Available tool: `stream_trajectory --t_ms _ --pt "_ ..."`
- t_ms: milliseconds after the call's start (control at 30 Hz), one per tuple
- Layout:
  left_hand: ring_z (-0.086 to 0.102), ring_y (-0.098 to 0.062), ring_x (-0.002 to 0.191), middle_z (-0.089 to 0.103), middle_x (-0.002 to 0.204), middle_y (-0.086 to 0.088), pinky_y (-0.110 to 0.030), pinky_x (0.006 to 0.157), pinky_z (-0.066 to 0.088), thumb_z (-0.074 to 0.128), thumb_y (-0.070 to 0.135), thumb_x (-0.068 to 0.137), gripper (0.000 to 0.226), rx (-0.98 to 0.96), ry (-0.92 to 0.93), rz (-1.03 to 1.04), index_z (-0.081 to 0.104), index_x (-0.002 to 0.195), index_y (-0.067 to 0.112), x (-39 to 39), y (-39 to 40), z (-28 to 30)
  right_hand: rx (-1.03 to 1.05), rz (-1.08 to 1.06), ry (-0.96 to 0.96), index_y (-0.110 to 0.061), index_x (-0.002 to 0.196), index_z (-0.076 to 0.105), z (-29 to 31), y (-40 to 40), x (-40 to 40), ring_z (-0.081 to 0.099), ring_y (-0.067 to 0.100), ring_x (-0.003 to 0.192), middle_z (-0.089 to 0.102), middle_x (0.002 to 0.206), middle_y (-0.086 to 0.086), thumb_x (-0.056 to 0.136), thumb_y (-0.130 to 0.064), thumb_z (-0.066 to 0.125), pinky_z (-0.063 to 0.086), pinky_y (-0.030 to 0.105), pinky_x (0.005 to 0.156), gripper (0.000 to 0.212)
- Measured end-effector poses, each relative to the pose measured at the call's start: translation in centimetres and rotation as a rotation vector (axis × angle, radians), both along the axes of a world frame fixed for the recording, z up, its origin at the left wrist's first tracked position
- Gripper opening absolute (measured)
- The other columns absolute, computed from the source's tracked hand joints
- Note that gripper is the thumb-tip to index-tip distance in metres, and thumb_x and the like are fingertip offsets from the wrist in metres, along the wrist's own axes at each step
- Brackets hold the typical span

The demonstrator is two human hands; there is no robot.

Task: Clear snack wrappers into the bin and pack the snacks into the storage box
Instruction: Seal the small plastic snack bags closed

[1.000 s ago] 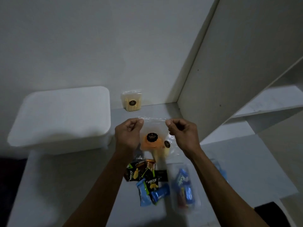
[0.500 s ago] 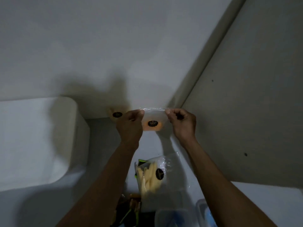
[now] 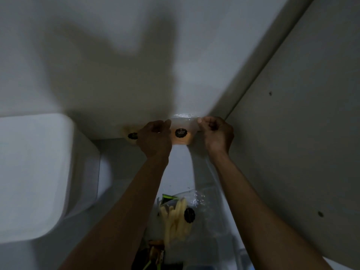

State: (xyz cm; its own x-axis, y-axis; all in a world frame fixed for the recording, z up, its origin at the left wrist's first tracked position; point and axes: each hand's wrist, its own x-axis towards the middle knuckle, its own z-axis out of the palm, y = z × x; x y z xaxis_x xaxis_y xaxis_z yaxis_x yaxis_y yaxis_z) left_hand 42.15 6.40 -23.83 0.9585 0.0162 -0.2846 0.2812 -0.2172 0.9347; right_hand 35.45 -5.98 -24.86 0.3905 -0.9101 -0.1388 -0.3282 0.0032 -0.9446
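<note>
A clear snack bag with an orange snack and a round black label (image 3: pixel 181 133) hangs upright at the back of the white surface, near the wall. My left hand (image 3: pixel 155 136) pinches its top left corner and my right hand (image 3: pixel 215 133) pinches its top right corner. Another bag with a black label (image 3: pixel 131 135) leans on the wall just left of my left hand, partly hidden by it. A clear bag of pale yellow sticks (image 3: pixel 178 218) lies nearer to me between my forearms. The closed white storage box (image 3: pixel 39 172) sits on the left.
Dark and green wrapped snacks (image 3: pixel 153 254) lie at the bottom edge beside a clear plastic container (image 3: pixel 216 211). A white side panel (image 3: pixel 292 133) rises close on the right, meeting the back wall in the corner.
Both hands have carried the orange snack bag away from me toward the back wall, next to the leaning bag. The camera has tilted up and closer, so the lower snacks slid out of view.
</note>
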Motion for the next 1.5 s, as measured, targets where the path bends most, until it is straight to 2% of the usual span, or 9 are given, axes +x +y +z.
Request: stream_trajectory --t_ms 100,200,367,467,633,733,967,1133,1500 --pt "0.073 -0.023 0.076 0.074 0.078 -0.009 -0.049 0.077 0.059 0.081 0.039 0.072 0.033 -0.013 0.039 0.000 0.072 0.089 0.012 0.0 0.4 -0.1 0.002 -0.001 -0.013 -0.019 0.080 0.068 0.3 0.1 -0.4 0.055 -0.009 0.054 0.062 0.065 -0.012 0.078 -0.013 0.081 0.050 0.011 0.063 0.015" --pt "0.072 -0.025 0.078 0.074 0.082 -0.009 -0.050 0.077 0.059 0.077 0.052 0.067 0.040 0.043 0.031 -0.026 0.073 0.085 0.017 -0.9 2.5 0.2 0.004 -0.023 -0.013 -0.018 0.081 0.069 0.4 1.3 -1.8 0.059 0.003 0.064 0.066 0.069 -0.005 0.079 -0.009 0.080 0.054 0.025 0.071 0.015" --pt "0.061 -0.002 0.081 0.071 0.094 0.003 -0.007 0.076 0.045 0.074 0.036 0.084 0.028 0.292 -0.067 -0.111 0.072 0.101 0.014 -4.5 10.0 1.7 0.096 0.202 0.037 -0.019 0.085 0.068 1.7 8.9 -5.9 0.054 0.003 0.066 0.065 0.075 0.000 0.085 -0.001 0.070 0.046 0.014 0.066 0.018" --pt "0.060 -0.015 0.101 0.067 0.111 -0.005 -0.022 0.090 0.045 0.073 0.031 0.086 0.035 0.400 -0.067 -0.111 0.067 0.114 0.011 -7.1 15.5 0.2 0.135 0.346 0.081 -0.001 0.099 0.070 1.9 15.1 -8.1 0.052 -0.005 0.063 0.069 0.088 0.015 0.086 0.009 0.065 0.044 0.004 0.065 0.018" --pt "0.051 -0.034 0.127 0.053 0.139 -0.019 -0.037 0.106 0.039 0.064 0.035 0.091 0.058 0.646 0.216 -0.185 0.049 0.139 0.006 -10.0 21.1 -3.3 0.222 0.569 0.333 -0.021 0.133 0.054 -1.6 22.5 -9.1 0.063 0.014 0.106 0.066 0.116 0.000 0.091 -0.014 0.061 0.050 0.029 0.097 0.044" --pt "0.055 -0.032 0.123 0.058 0.135 -0.018 -0.035 0.103 0.042 0.059 0.037 0.093 0.057 0.607 0.317 -0.224 0.047 0.140 0.006 -10.8 22.4 -4.0 0.219 0.595 0.421 -0.020 0.144 0.044 -1.8 24.3 -9.0 0.060 0.017 0.113 0.064 0.120 0.002 0.093 -0.010 0.055 0.039 0.013 0.089 0.053" --pt "0.069 -0.029 0.090 0.073 0.095 -0.011 -0.042 0.082 0.056 0.071 0.025 0.079 0.025 0.459 0.319 -0.201 0.072 0.099 0.011 -11.4 23.8 -3.3 0.246 0.470 0.388 -0.017 0.141 0.043 -1.6 26.0 -10.0 0.064 0.023 0.103 0.066 0.118 0.008 0.091 -0.009 0.059 0.053 0.034 0.093 0.053" --pt "0.055 -0.018 0.064 0.061 0.067 -0.002 -0.031 0.062 0.044 0.069 0.019 0.084 0.020 0.307 0.230 -0.233 0.059 0.069 0.011 -13.5 25.0 -0.6 0.268 0.347 0.239 -0.022 0.135 0.048 1.3 26.8 -12.2 0.061 0.008 0.089 0.065 0.110 -0.004 0.094 -0.018 0.063 0.047 0.022 0.081 0.044" --pt "0.073 -0.023 0.080 0.074 0.086 -0.010 -0.039 0.067 0.061 0.065 0.009 0.091 0.004 -0.130 -0.044 -0.417 0.067 0.094 0.006 -15.7 29.2 9.8 -0.022 0.385 -0.092 -0.026 0.112 0.069 12.7 27.4 -15.2 0.064 0.007 0.096 0.068 0.102 -0.010 0.092 -0.034 0.066 0.053 0.024 0.079 0.021"
